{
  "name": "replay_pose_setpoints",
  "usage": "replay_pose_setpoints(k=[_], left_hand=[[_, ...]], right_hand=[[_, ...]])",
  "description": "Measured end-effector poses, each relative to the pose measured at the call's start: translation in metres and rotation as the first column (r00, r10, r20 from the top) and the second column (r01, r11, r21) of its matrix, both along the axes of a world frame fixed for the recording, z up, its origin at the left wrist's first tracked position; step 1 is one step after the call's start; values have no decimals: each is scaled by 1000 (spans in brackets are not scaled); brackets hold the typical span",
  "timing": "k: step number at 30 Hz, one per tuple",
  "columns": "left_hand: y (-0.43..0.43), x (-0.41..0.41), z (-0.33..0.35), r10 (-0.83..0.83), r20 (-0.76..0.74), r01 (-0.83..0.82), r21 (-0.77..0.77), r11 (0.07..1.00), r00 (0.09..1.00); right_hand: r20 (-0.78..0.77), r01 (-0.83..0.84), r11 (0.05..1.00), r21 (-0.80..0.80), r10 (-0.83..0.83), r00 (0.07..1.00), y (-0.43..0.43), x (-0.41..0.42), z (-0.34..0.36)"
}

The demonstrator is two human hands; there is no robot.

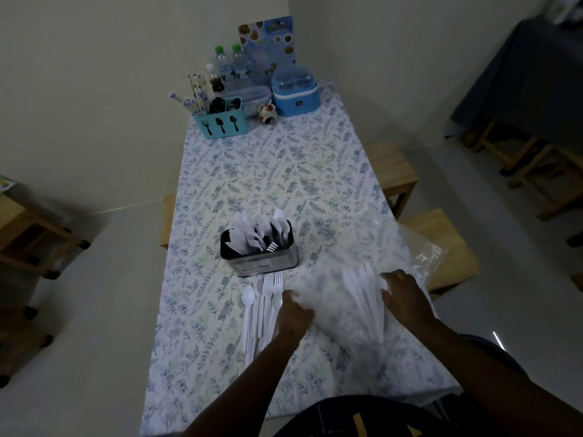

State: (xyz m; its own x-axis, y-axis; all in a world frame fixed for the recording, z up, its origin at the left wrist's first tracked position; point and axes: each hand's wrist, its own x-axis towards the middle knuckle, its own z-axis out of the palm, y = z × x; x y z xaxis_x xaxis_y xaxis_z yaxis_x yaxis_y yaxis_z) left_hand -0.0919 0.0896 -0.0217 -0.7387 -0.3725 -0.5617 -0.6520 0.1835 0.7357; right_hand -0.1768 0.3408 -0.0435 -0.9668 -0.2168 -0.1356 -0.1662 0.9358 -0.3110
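Both hands are on the bag [334,310]: the left hand [295,313] bunches its left edge, while the right hand [403,298] lies over the knives [362,288] inside, grip unclear. The knives point away from the person, and the holder [258,260] stands on the counter [284,171] just beyond the left hand.

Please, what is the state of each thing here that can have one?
plastic bag: lies on the table, white knives inside, both hands hold it
left hand: grips the bag
right hand: grips the bag over the knives
black holder: upright, holds white cutlery
water bottles: upright, capped
blue container: lid on
loose forks and spoon: lie flat on the table
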Motion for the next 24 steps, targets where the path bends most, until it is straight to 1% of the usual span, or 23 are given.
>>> replay_pose_setpoints(k=[2, 5, 7, 10, 12, 14, 18, 21, 24], left_hand=[[3, -3, -3, 48, -5, -48, -18, 999, 999], [4, -8, -13, 132, -16, -132, -61, 989, 991], [7, -8, -19, 153, -11, -154, -41, 987, 988], [16, -9, -14, 142, 5, -141, -87, 986, 990], [21, -9, -13, 135, -1, -134, -142, 981, 991], [25, -10, -11, 130, -1, -128, -187, 974, 991], [30, -12, -4, 123, 20, -116, -221, 968, 992], [31, -10, -12, 103, 2, -101, -207, 973, 995], [25, -8, -43, 73, 72, -63, -131, 989, 995]], right_hand=[[1, 13, 997, 74, -13, 1000, 11, -10, 0], [1, 44, 992, 120, -44, 999, 28, -25, -3], [3, 51, 986, 160, -52, 999, 36, -37, -6], [-11, 70, 982, 176, -69, 998, 45, -57, -5], [29, 97, 976, 196, -104, 994, 49, -71, -4], [37, 125, 973, 194, -134, 990, 53, -86, -3], [95, 133, 974, 183, -152, 984, 59, -108, 0], [83, 138, 973, 183, -155, 984, 60, -114, 7], [7, 118, 980, 158, -121, 993, 59, -115, 14]])
